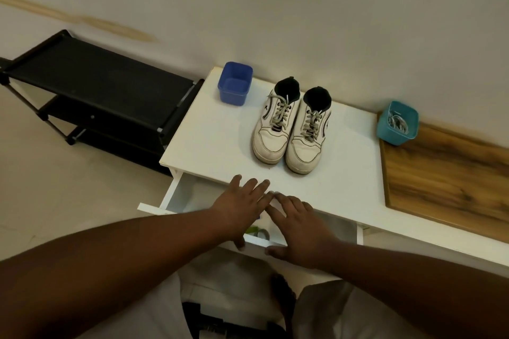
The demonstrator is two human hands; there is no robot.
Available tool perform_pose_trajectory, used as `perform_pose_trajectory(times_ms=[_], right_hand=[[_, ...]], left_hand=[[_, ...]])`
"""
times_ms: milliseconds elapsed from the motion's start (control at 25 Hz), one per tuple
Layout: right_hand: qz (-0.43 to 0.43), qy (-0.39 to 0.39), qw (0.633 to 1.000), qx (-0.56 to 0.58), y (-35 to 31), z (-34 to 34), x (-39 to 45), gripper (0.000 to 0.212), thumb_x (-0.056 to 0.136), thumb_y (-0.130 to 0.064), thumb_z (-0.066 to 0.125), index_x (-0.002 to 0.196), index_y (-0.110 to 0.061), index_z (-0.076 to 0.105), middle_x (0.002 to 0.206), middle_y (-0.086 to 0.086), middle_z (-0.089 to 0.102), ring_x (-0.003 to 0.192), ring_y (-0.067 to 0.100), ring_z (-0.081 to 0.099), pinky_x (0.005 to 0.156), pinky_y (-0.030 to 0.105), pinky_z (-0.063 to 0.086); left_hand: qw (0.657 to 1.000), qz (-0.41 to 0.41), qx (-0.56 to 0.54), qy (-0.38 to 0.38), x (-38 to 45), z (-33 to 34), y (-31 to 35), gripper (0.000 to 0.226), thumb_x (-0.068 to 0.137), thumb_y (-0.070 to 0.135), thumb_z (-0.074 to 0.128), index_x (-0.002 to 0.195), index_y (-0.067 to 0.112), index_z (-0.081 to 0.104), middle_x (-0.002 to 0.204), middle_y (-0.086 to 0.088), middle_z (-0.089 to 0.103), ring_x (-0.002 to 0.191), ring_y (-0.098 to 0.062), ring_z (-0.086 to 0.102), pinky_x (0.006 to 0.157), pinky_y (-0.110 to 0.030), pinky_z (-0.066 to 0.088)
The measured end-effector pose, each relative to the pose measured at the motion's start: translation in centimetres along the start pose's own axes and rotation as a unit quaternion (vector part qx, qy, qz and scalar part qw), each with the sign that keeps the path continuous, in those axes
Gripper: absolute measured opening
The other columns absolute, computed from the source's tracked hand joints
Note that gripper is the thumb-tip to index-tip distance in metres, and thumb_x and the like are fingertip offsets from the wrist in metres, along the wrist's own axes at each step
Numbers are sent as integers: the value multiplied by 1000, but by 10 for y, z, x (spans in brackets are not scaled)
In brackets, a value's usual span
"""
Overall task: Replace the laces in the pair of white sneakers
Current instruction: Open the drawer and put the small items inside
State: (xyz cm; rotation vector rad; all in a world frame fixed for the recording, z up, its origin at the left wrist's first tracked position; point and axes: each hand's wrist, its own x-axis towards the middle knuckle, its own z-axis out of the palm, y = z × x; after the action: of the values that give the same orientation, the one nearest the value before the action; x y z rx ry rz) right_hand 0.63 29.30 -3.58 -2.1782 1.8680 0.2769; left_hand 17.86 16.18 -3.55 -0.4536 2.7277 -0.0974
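Resting flat at the surface's (220, 146) near edge, left hand (237, 206) and right hand (297, 226) had fingers spread, gripping nothing. White sneakers (289, 129) stood laced at frame centre. Unlacing likely hadn't begun; next, reaching for the knots.

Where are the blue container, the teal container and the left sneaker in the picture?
blue container (235, 82): head view, on its inner floor.
teal container (392, 133): head view, on its front wall.
left sneaker (271, 136): head view, on its toe cap.
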Motion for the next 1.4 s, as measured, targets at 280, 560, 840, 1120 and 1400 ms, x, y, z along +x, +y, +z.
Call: perform_pose_trajectory(times_ms=[280,560,840,1120,1400], right_hand=[[27,3,996,-79,-2,10,13,108,83,-79,47,161,-9,21,167,21,21,148,39,30,121,50,27],[17,80,996,-41,9,10,24,70,86,-50,62,144,-15,46,140,7,51,118,27,54,101,37,50],[6,135,989,-52,23,18,39,46,84,-24,59,129,-15,56,117,3,55,92,25,54,78,36,49],[-17,180,983,-40,28,24,42,37,89,-12,56,125,-13,57,113,3,52,88,24,49,74,35,45],[-16,199,980,-20,27,22,44,32,93,-14,48,123,-16,57,110,2,54,88,23,51,74,34,45]], left_hand=[[1000,-14,-12,16,4,12,-1,128,67,56,84,159,10,7,166,-16,5,148,-39,18,115,-59,29],[995,-18,-40,86,13,17,-13,79,78,27,77,143,16,35,146,-8,38,123,-33,46,88,-50,48],[981,-11,-13,192,17,22,-19,34,93,9,34,124,14,49,116,-6,52,92,-29,52,69,-42,44],[978,-18,-15,208,26,28,-17,33,97,9,30,124,13,47,116,-7,50,92,-30,51,70,-44,44],[968,-17,-9,251,34,30,-19,26,96,11,37,118,16,50,109,-3,52,85,-26,51,64,-41,43]])
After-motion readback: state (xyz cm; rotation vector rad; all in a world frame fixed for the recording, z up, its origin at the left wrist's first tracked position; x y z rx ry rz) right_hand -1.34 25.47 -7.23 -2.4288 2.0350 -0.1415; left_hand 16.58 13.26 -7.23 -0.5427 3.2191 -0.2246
